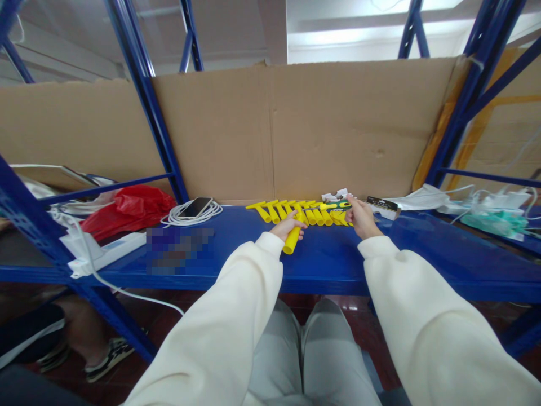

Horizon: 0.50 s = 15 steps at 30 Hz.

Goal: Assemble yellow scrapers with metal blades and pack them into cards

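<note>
My left hand (pixel 288 226) is closed around a yellow plastic piece (pixel 291 241) with a thick round handle, held tilted above the blue shelf (pixel 236 259). Closed on the handle of a green-and-yellow screwdriver (pixel 333 206) is my right hand (pixel 360 219). The screwdriver's shaft points left to the top of the held piece; whether the tip touches it, I cannot tell. Behind both hands, several similar yellow T-shaped pieces (pixel 265 214) lie in a row along the back of the shelf. Some of them are hidden by my hands.
Small white parts (pixel 336 195) and a black-and-white box (pixel 384 207) sit behind my right hand. On the left are a phone (pixel 196 207) on a coiled white cable (pixel 213 211), a red plastic bag (pixel 135 206) and a white power strip (pixel 114 251). Cardboard (pixel 321 124) walls the back.
</note>
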Motion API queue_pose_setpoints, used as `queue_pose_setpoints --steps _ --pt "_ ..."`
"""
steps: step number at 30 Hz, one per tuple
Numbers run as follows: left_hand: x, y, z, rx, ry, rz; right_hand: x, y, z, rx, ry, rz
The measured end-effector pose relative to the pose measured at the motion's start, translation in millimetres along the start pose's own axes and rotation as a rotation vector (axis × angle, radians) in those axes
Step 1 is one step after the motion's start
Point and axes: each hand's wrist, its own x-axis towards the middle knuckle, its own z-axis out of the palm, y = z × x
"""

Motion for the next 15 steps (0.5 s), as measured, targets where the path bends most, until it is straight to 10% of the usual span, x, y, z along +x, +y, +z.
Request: queue_pose_setpoints --steps 15 --pt "-2.4 1.8 0.4 -0.003 0.002 -0.019 -1.9 -1.3 -0.7 -0.082 0.025 -0.006"
